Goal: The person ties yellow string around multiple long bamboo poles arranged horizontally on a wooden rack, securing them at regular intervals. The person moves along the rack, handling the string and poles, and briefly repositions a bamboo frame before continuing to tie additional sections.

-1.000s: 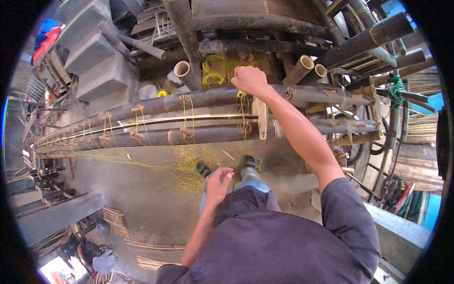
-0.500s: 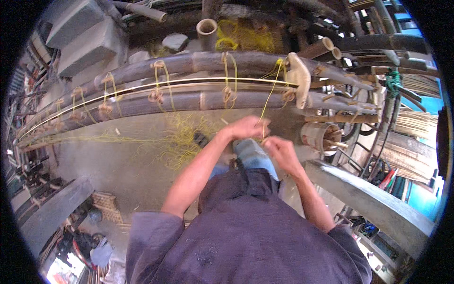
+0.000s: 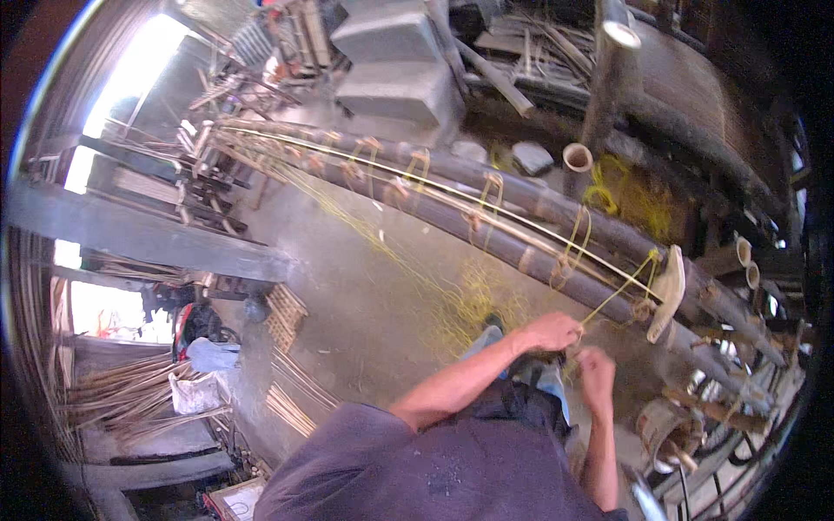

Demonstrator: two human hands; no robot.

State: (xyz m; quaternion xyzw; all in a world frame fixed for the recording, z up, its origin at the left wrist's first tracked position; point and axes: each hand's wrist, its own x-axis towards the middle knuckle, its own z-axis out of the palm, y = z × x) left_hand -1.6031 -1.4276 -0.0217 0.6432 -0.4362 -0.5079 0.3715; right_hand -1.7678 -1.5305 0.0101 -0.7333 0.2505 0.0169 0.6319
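Observation:
My left hand (image 3: 553, 332) is closed on a thin yellow string (image 3: 614, 295). The string runs taut up to a knot near a pale wooden end piece (image 3: 669, 295) that lies across two long bamboo poles. Just right of it and lower, my right hand (image 3: 598, 372) is curled, its fingers slightly blurred, with a bit of the string beside them. Between the poles (image 3: 543, 266) stretches a long pale strip (image 3: 539, 229), held along its length by several yellow string loops (image 3: 493, 195) with knots. Both hands are in front of my body, near my knees.
Loose yellow string (image 3: 478, 300) lies tangled on the floor near my foot. A bucket (image 3: 669, 427) with sticks stands at lower right. Concrete steps (image 3: 391, 74), a stone (image 3: 532, 158) and upright bamboo (image 3: 577, 157) are beyond the poles. Cane bundles (image 3: 130, 395) lie left.
My view has turned to the left, so the poles now slant down to the right. Both hands stay close together at the yellow string; the left keeps its hold.

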